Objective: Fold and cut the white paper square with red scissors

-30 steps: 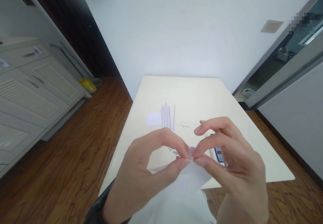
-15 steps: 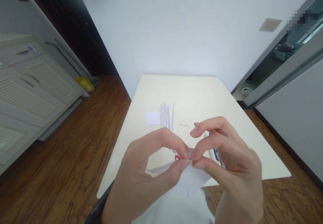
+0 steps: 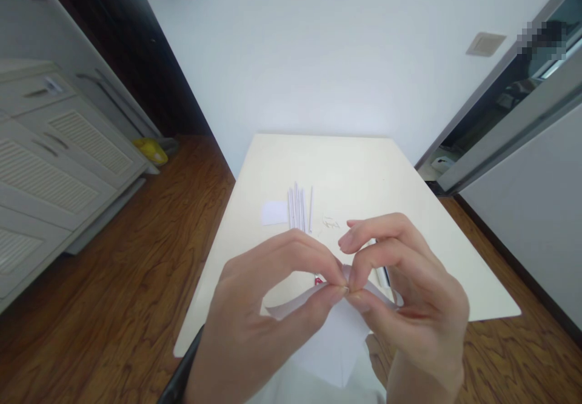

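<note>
A sheet of white paper (image 3: 334, 337) hangs from my fingertips above the near part of the table, its edge curving out to both sides. My left hand (image 3: 273, 307) pinches it between thumb and index finger. Right beside that pinch, my right hand (image 3: 400, 289) grips the same paper with thumb and forefinger, the other fingers bent. The fingertips of both hands nearly touch. Behind them, a red-handled tool (image 3: 318, 281) is mostly hidden by my left hand. A white and dark object (image 3: 382, 275) lies partly behind my right hand.
On the white table (image 3: 345, 164) lie several thin rolled paper sticks (image 3: 297, 208), one single stick (image 3: 311, 208) apart, a small white paper square (image 3: 274, 213) and some thin brownish scraps (image 3: 331, 222). A wall (image 3: 318, 52) stands behind. A louvred cabinet (image 3: 63, 155) is at left.
The paper has tilted and bent: its upper edge now arches on both sides of the fingers and more of its sheet hangs lower. Both hands keep their pinch, shifted only slightly.
</note>
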Motion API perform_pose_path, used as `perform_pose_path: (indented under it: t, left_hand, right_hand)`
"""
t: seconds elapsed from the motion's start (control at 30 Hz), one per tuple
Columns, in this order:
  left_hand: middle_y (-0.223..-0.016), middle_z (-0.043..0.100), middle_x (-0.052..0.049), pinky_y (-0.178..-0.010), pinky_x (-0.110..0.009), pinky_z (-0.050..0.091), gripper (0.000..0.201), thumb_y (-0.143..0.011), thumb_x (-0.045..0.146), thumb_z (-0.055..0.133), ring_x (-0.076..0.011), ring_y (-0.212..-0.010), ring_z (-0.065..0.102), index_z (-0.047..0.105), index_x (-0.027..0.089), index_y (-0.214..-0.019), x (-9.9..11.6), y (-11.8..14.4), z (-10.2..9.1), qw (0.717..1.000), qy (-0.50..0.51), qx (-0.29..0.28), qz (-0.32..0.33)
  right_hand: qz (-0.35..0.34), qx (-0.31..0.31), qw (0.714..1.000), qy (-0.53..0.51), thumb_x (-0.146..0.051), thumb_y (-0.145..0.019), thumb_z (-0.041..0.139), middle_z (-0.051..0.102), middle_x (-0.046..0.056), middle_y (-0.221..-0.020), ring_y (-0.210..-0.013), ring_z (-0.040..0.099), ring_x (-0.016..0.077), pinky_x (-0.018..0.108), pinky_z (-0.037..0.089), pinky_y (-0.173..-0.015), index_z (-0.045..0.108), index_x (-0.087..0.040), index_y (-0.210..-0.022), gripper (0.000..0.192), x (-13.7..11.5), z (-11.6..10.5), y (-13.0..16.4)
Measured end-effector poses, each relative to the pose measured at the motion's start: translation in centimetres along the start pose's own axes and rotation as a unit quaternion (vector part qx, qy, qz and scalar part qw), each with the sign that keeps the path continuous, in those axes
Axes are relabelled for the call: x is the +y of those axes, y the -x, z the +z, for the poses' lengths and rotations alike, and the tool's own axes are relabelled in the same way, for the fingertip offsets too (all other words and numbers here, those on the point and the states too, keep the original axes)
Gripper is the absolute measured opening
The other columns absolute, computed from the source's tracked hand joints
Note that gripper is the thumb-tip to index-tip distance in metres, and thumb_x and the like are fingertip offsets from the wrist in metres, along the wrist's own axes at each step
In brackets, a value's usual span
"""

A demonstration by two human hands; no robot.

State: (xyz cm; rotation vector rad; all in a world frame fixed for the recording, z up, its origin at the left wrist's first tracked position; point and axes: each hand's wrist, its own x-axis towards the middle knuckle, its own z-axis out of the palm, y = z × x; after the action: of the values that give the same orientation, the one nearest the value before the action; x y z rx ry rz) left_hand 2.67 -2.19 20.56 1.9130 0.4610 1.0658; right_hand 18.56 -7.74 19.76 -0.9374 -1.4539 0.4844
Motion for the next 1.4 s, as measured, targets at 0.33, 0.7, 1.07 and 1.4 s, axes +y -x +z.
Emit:
perform_pose_path:
  t: [0.33, 0.7, 1.07, 1.4]
  left_hand:
    - [-0.077, 0.066, 0.002, -0.070, -0.027, 0.050, 0.010, -0.082, 0.012, 0.064, -0.0130, -0.073, 0.062, 0.064, 0.022, -0.081, -0.3, -0.5, -0.7, 0.995, 0.066, -0.053, -0.047]
    - [-0.080, 0.068, 0.000, -0.070, -0.032, 0.050, 0.018, -0.078, 0.009, 0.068, -0.0179, -0.076, 0.063, 0.064, 0.024, -0.084, -0.3, 0.2, 0.1, 0.999, 0.029, 0.029, -0.027]
    - [-0.078, 0.068, 0.002, -0.069, -0.034, 0.050, 0.017, -0.078, 0.010, 0.069, -0.0177, -0.073, 0.064, 0.067, 0.026, -0.085, -0.3, 0.4, -0.1, 0.997, 0.055, 0.038, -0.026]
    - [-0.077, 0.069, 0.000, -0.065, -0.033, 0.049, 0.006, -0.078, 0.021, 0.071, -0.0183, -0.070, 0.063, 0.069, 0.026, -0.081, -0.3, 0.5, -0.1, 0.993, 0.111, 0.021, -0.038]
  right_hand:
    - [0.019, -0.030, 0.998, -0.049, -0.008, -0.079, 0.069, 0.060, 0.003, -0.094, -0.093, 0.055, 0.0182, 0.037, 0.042, -0.098, 0.070, -0.018, -0.078, 0.010, 0.8, -0.7, -0.2]
    - [0.023, -0.029, 0.998, -0.059, -0.007, -0.075, 0.073, 0.059, 0.002, -0.095, -0.092, 0.056, 0.0178, 0.036, 0.042, -0.096, 0.074, -0.020, -0.083, 0.015, 0.8, -0.7, -0.2]
    - [0.029, -0.025, 0.996, -0.079, -0.014, -0.076, 0.074, 0.060, 0.002, -0.093, -0.087, 0.058, 0.0180, 0.036, 0.045, -0.093, 0.073, -0.023, -0.082, 0.012, 1.1, -0.2, -0.2]
    - [0.049, -0.032, 0.984, -0.169, -0.024, -0.075, 0.077, 0.060, 0.002, -0.087, -0.082, 0.058, 0.0168, 0.036, 0.049, -0.085, 0.074, -0.024, -0.078, 0.005, 2.0, 0.6, 0.0]
